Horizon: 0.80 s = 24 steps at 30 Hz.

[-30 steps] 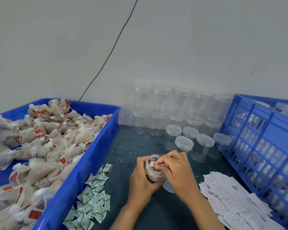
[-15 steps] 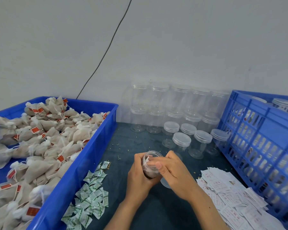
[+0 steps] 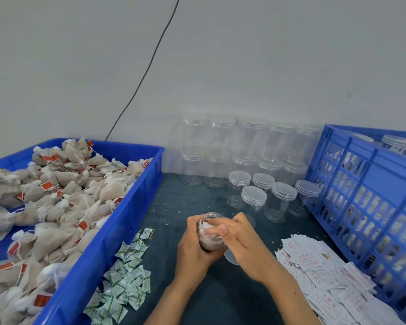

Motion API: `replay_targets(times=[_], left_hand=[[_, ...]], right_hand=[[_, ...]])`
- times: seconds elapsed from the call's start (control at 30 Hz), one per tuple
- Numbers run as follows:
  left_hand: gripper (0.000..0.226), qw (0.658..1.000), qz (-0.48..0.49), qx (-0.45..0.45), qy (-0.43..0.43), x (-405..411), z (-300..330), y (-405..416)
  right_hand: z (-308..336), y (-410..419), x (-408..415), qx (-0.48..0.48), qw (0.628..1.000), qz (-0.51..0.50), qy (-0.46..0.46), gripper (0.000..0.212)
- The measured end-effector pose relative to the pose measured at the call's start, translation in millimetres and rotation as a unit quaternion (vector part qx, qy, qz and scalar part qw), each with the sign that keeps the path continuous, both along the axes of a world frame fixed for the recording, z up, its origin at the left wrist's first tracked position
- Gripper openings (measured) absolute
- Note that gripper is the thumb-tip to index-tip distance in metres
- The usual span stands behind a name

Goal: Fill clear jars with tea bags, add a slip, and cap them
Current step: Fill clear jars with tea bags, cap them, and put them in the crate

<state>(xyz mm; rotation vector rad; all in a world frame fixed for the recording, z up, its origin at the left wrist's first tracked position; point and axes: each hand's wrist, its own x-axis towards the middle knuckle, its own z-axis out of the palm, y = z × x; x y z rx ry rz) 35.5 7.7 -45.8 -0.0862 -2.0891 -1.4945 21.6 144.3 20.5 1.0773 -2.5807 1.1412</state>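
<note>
My left hand (image 3: 193,250) grips a clear jar (image 3: 210,240) packed with tea bags, tilted slightly toward me, its mouth uncapped. My right hand (image 3: 240,245) lies across the jar's mouth, thumb and fingers pressing a white slip (image 3: 206,225) down into the opening. A clear lid (image 3: 230,257) rests on the dark table under my right hand, mostly hidden. Loose tea bags (image 3: 56,207) with red tags fill the blue tray (image 3: 117,231) at left. A pile of white printed slips (image 3: 321,273) lies at right.
Small green-and-white packets (image 3: 124,275) are scattered beside the tray. Empty capped jars (image 3: 253,198) stand behind my hands, more stacked against the wall. A blue slatted crate (image 3: 370,195) holding filled jars stands at right. A black cable (image 3: 148,66) runs down the wall.
My right hand's fingers have pushed the slip further into the jar's mouth, flattening over the opening. My left hand keeps its grip on the jar, in nearly the same place.
</note>
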Motion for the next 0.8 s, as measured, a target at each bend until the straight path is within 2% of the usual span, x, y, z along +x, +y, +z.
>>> replay_targets(times=[0.1,0.2,0.27,0.43,0.53,0.67,0.73,0.8], left_hand=[[0.062,1.000,-0.001,-0.003,0.002,-1,-1,-1],[0.064,1.000,-0.001,-0.004,0.005,-3,-3,-1],[0.065,1.000,-0.002,-0.005,0.007,-3,-3,-1],[0.059,1.000,-0.009,0.004,0.004,-2,-1,0],[0.056,1.000,-0.013,0.012,0.002,-1,0,0],[0.060,1.000,-0.011,0.003,0.005,-1,-1,-1],[0.064,1.000,-0.009,-0.001,0.006,-2,-2,-1],[0.065,1.000,-0.006,0.000,0.010,-2,-4,-1]], right_hand=[[-1,8,0,-0.113,0.994,-0.005,0.006,0.047],[-2,19,-3,-0.205,0.977,-0.047,0.016,0.042],[-4,19,-3,-0.199,0.977,-0.059,0.047,0.043],[-12,7,-1,-0.049,0.995,-0.043,0.076,0.053],[-13,4,-1,-0.009,0.994,-0.047,0.099,0.053],[-10,5,0,-0.055,0.992,-0.050,0.098,0.047],[-7,11,-2,-0.104,0.985,-0.078,0.112,0.036],[-6,19,-6,-0.106,0.977,-0.139,0.118,0.020]])
